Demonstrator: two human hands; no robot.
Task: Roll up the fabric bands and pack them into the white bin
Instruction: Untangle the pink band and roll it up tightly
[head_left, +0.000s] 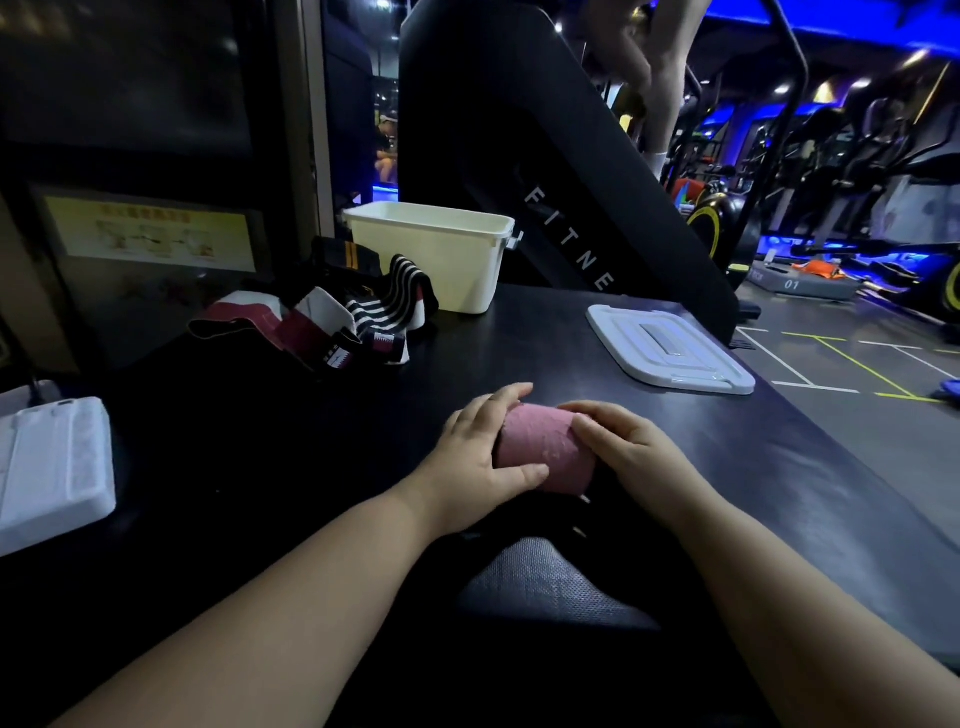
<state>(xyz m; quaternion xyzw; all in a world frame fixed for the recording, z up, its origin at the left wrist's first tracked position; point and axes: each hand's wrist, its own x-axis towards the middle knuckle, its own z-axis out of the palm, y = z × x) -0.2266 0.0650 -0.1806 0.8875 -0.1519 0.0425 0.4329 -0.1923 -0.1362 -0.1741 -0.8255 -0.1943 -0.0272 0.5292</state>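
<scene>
The pink roll (540, 447) lies on its side on the dark table (727, 467), held between both hands. The left hand (480, 449) grips its left end: fingers close together and curled over the far side, thumb pressed along the near side. The right hand (631, 447) covers the right end, fingers curled over the top; its thumb cannot be seen. Judgement: the two-sided hold keeps the wound layers from springing loose, so rolling is at or near completion and packing is not yet done.

Beyond the left fingertips, well apart, sits the pile of bands (332, 317), unrolled, just beside the white bin (441, 260), which stands open. Beyond the right fingertips lies the lid (670, 353), flat on the table, presumably set aside for access. Far left of the fingers rests a white tray (52, 467).
</scene>
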